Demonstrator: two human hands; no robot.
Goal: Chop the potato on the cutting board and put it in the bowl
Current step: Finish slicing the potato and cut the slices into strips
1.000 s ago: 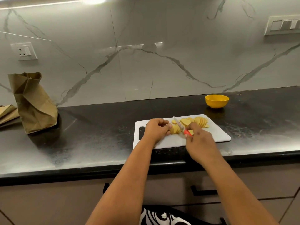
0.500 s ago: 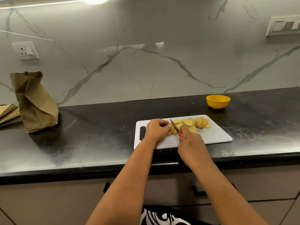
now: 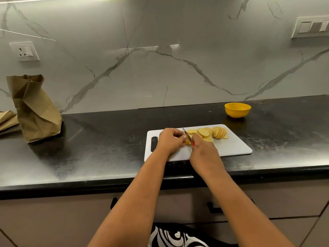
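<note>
A white cutting board (image 3: 231, 148) lies on the black counter. Several yellow potato slices (image 3: 216, 132) lie fanned across its far side. My left hand (image 3: 170, 141) grips the small uncut end of the potato (image 3: 187, 142), mostly hidden by the fingers. My right hand (image 3: 203, 150) holds a red-handled knife (image 3: 187, 136), its blade set against the potato end right beside my left fingertips. A yellow bowl (image 3: 237, 110) stands on the counter beyond the board's right end; its inside is not visible.
A crumpled brown paper bag (image 3: 33, 109) stands at the far left of the counter (image 3: 106, 143), with more brown paper (image 3: 7, 119) beside it. The marble wall carries a socket (image 3: 25, 51) and a switch plate (image 3: 311, 26). Cabinet handles sit below the counter edge.
My right hand and the knife moved left, closer to my left hand, and the blade now sits on the remaining potato end. My left hand stayed put.
</note>
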